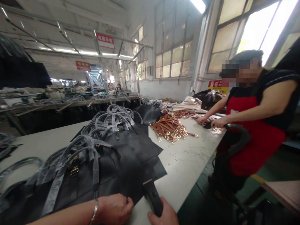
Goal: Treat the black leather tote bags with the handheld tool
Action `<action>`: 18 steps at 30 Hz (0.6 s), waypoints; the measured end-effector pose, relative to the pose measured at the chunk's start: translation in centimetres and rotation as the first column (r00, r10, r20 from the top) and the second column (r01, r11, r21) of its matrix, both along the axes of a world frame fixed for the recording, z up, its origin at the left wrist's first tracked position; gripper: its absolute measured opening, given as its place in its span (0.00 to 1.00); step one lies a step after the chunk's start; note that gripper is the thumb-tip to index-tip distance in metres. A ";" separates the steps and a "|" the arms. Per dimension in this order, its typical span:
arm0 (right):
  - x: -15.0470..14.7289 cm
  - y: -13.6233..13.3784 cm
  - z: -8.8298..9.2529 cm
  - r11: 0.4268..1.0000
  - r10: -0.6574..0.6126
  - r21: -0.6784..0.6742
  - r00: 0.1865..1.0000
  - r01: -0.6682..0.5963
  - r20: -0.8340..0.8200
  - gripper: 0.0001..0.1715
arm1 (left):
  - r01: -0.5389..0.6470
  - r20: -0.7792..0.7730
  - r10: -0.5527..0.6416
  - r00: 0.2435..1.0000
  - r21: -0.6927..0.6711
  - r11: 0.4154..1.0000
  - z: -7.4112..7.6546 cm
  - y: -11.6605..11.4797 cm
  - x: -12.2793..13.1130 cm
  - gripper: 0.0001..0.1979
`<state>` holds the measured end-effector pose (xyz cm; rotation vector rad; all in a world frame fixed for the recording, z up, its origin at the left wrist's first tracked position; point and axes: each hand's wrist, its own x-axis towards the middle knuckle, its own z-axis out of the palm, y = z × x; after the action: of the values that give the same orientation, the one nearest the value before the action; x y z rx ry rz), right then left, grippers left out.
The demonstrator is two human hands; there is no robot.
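Note:
My left hand [114, 209], with a metal bangle on its wrist, pinches the edge of a stack of black leather bags [124, 165]. My right hand [164, 214] grips a black handheld tool [152, 196], whose tip rests near that same edge. The tool's exact kind is hard to tell. The bags lie flat and overlapping on a white worktable [180, 165], their handles wrapped in grey-clear plastic [77, 159] and their fittings gold-coloured.
A pile of tan straps with gold chain hardware [168, 128] lies farther along the table. A co-worker in a red apron [255, 134] works with both hands at the table's right edge. Long tables holding bags stretch away behind.

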<state>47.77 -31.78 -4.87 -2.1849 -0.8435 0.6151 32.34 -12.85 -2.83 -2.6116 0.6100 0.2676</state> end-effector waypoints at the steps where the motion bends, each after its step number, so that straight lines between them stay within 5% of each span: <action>1: 0.1 -0.2 0.3 0.999 0.026 0.029 1.000 -0.026 -0.008 0.12 | 0.019 -0.010 -0.019 1.000 -0.007 1.000 0.2 -0.1 0.2 0.12; 3: 0.2 -0.5 0.6 0.998 0.032 0.060 0.999 -0.030 -0.027 0.11 | -0.019 -0.017 0.018 1.000 -0.043 0.999 0.6 -0.3 0.9 0.08; 5: 0.4 -0.6 0.6 0.997 0.045 0.058 0.998 -0.042 -0.051 0.11 | -0.204 -0.011 0.205 0.979 -0.155 0.967 1.3 -0.1 1.8 0.08; 7: 0.5 -0.6 0.3 0.997 0.063 0.059 0.996 -0.059 -0.068 0.13 | -0.463 -0.008 0.482 0.876 -0.297 0.835 2.0 0.5 2.5 0.10; 9: 0.5 -0.6 0.0 0.996 0.068 0.067 0.995 -0.063 -0.075 0.14 | -0.563 -0.016 0.601 0.799 -0.370 0.739 2.7 1.5 2.6 0.12; 15: 0.8 -0.6 -0.3 0.994 0.087 0.076 0.992 -0.080 -0.091 0.14 | -0.449 -0.166 0.432 0.886 -0.539 0.713 4.0 3.2 0.2 0.10; 18: 1.0 -0.6 -0.4 0.991 0.101 0.094 0.990 -0.092 -0.097 0.14 | -0.469 -0.178 0.452 0.874 -0.550 0.691 3.9 3.1 -0.3 0.09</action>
<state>48.74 -32.38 -5.26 -2.0240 -0.9092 0.7163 32.03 -9.72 1.09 -3.3485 -0.0037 0.3080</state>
